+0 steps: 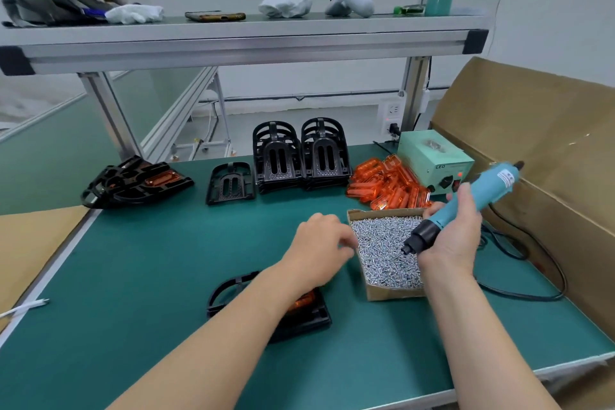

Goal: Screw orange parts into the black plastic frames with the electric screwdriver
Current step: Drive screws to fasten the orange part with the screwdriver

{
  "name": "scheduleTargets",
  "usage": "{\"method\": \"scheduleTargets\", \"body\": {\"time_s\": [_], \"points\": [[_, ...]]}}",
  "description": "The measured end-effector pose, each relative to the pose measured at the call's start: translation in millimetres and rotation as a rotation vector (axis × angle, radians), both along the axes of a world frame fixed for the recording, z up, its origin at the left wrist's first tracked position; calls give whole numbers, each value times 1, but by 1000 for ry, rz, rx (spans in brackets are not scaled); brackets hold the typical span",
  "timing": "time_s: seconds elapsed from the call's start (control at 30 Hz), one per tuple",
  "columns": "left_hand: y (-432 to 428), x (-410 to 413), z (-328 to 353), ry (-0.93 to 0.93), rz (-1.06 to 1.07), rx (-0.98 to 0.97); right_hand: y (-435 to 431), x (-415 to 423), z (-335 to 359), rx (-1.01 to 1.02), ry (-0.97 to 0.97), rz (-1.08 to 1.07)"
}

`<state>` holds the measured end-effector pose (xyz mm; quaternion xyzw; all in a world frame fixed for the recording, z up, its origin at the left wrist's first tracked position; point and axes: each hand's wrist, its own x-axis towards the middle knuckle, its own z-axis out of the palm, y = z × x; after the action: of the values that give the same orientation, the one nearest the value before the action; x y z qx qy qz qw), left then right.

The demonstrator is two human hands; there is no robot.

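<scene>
Electric screwdriver [466,206]: teal body, black nose, corded. Tilted over the screw box [394,293], tip down, gripped by right hand [456,236].
Orange parts [387,183]: translucent heap just behind box.
Black frames [301,156]: two stacks behind-left of box.
Near frame [312,318]: flat, front-left of box, orange insert [304,301] seated, partly hidden.
</scene>
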<state>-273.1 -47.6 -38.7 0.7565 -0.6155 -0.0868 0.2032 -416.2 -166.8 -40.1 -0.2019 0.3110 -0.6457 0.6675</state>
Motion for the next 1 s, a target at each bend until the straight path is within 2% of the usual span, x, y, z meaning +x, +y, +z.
{"method": "scheduleTargets", "body": {"time_s": [0.23,0.3,0.4,0.57,0.67,0.77,0.93,1.0], "points": [[-46,-34,-14,-139,-126,142,-22,-12,2,-8,-106,194],[-50,-36,-21,-160,-130,108,-24,-14,-2,15,-94,252],[-51,-35,-30,-81,-98,13,-25,-15,-8,14,-53,318],[-48,-32,-33,199,-1,-71,-28,-18,-10,45,-85,425],[-44,-32,-29,387,53,-116,-30,-18,-8,30,-45,407],[-31,-31,-22,671,38,-156,-26,-16,-3,-5,-18,380],[1,-28,-15,957,102,-207,-11,-5,10,-10,-62,344],[12,-24,-16,1138,154,-212,-2,2,14,-7,-98,331]]}}
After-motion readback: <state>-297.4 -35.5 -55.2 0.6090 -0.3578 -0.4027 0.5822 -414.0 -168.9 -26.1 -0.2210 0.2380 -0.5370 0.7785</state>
